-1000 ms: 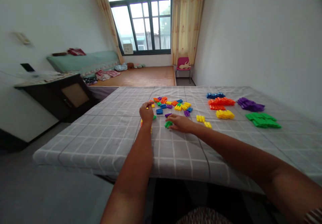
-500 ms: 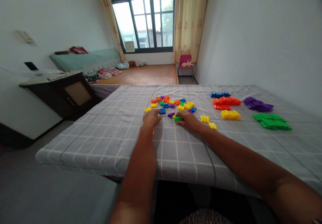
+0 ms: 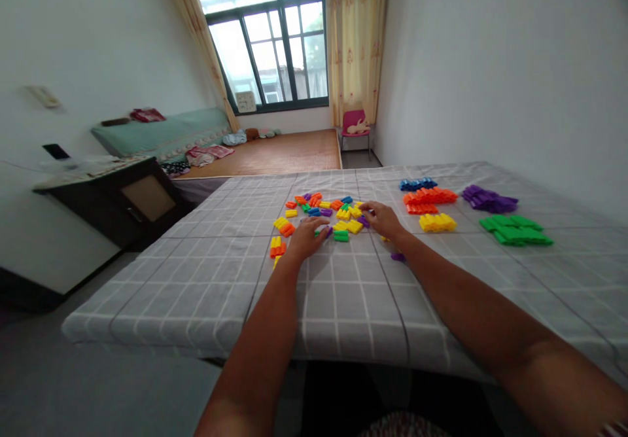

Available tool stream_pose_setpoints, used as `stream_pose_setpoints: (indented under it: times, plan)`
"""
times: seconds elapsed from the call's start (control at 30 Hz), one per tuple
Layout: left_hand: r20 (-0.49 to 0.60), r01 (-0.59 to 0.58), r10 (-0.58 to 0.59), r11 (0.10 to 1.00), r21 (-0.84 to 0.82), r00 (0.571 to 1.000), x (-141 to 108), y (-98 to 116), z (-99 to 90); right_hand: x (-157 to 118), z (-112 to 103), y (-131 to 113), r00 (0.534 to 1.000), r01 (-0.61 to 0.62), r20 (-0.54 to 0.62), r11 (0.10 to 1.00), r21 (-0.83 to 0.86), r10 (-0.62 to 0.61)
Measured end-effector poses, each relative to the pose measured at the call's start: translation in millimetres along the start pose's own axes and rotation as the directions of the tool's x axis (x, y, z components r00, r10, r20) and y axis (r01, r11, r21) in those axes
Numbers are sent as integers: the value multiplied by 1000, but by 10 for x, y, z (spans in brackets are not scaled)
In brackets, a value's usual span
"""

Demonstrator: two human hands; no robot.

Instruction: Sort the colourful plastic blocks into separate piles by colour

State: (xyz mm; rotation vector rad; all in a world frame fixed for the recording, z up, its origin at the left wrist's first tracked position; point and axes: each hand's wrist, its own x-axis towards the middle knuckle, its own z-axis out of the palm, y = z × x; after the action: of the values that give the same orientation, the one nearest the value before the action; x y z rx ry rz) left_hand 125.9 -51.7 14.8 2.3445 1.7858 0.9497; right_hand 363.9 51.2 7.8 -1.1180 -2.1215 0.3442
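Observation:
My left hand (image 3: 308,237) rests low over the near left of a loose pile of small ridged plastic blocks, its thumb and fingers apart. A green block (image 3: 318,233) shows partly under the thumb, beside a purple one. Just right of these fingertips lies a separate green block (image 3: 341,235), with yellow blocks (image 3: 355,227) behind it. My right hand (image 3: 383,221) reaches to the pile's right side, fingers curved and apart from the thumb, close to a purple block (image 3: 363,221). Nothing shows in its grasp. Another purple block (image 3: 398,256) lies under my right wrist, partly hidden.
Grouped by colour on the right of the checked cloth (image 3: 343,299) are blue blocks (image 3: 418,184), orange blocks (image 3: 430,196), purple blocks (image 3: 489,199), yellow blocks (image 3: 437,222) and green blocks (image 3: 516,230). Orange and yellow blocks (image 3: 277,247) lie left of my left hand.
My right hand has let go of the green block and moved right and farther out. My left hand has shifted right, uncovering orange and yellow blocks. The view has tilted slightly.

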Motion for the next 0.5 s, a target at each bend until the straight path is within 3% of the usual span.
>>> stream_pose_setpoints:
  times: [0.1,0.23,0.37,0.5]
  plan:
    - [117,-76,72,997,33,991,-18,56,30,-28,12,16,985,108,134,994,-22,-104]
    - [191,-85,75,995,44,979,-24,82,32,-100,100,-53,919,323,254,945,-49,-301]
    - [173,-53,45,998,40,984,-13,57,39,-112,132,-73,921,309,270,949,-64,-281]
    - [70,-46,44,998,32,997,8,41,124,-103,131,-58,929,280,249,960,15,-275]
